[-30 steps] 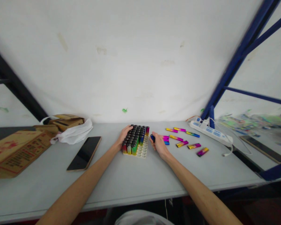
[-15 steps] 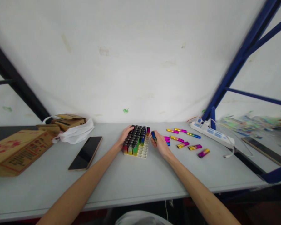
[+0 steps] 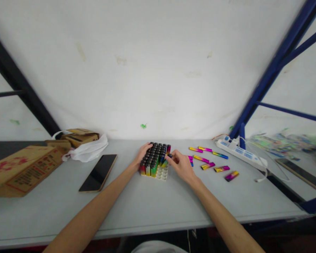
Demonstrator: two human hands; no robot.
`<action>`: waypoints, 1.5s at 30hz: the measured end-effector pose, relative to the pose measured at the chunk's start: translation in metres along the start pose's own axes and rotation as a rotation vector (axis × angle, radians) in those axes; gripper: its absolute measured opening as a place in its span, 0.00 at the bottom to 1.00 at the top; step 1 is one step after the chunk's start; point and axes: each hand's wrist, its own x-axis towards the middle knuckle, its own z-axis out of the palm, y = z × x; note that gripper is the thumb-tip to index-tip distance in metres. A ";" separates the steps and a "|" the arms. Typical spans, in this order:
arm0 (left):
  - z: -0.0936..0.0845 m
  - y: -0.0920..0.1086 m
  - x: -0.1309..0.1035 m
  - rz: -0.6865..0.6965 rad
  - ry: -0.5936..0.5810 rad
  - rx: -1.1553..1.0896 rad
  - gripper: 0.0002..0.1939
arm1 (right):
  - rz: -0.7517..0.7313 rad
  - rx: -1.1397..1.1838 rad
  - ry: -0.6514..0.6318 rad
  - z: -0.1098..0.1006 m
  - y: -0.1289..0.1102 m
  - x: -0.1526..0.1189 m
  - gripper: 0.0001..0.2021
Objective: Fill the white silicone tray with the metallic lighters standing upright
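A white tray with round holes (image 3: 162,174) stands on the table, most of it filled with upright shiny tubes (image 3: 153,169) in graded colours with black tops. My left hand (image 3: 143,154) is wrapped along the left side of the filled tray, some fingers hidden behind the tubes. Between the thumb and fingers of my right hand (image 3: 183,164) is one blue-and-yellow tube (image 3: 165,162) with a black top, tilted over the tray's right part. Several similar tubes (image 3: 208,166), pink, yellow and blue, lie flat on the table to the right.
A dark phone (image 3: 98,173) lies left of the tray, near a white plastic bag (image 3: 91,151) and cardboard boxes (image 3: 26,168). At right are a white power strip (image 3: 242,154) with a cable and another dark device (image 3: 302,174). Blue frame bars (image 3: 274,66) rise behind.
My right hand has moved left with the blue-and-yellow tube, from beside the tray to over its right-hand holes. My left hand stays at the tray. The view has shifted slightly.
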 end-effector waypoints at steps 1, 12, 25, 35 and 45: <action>0.000 0.000 0.000 0.003 0.005 0.003 0.14 | -0.007 0.006 -0.003 0.002 0.000 0.000 0.16; -0.004 -0.002 0.003 0.037 0.020 0.033 0.14 | -0.137 -0.154 -0.132 0.013 0.007 0.006 0.14; -0.003 0.002 0.002 -0.002 0.114 0.062 0.19 | -0.038 -0.335 -0.159 -0.068 0.026 0.001 0.11; -0.004 0.001 0.002 0.001 0.083 -0.009 0.13 | -0.151 -0.494 -0.231 -0.087 0.062 -0.030 0.10; -0.005 -0.001 0.005 0.012 0.084 -0.005 0.12 | 0.145 0.226 0.037 -0.080 0.044 0.000 0.19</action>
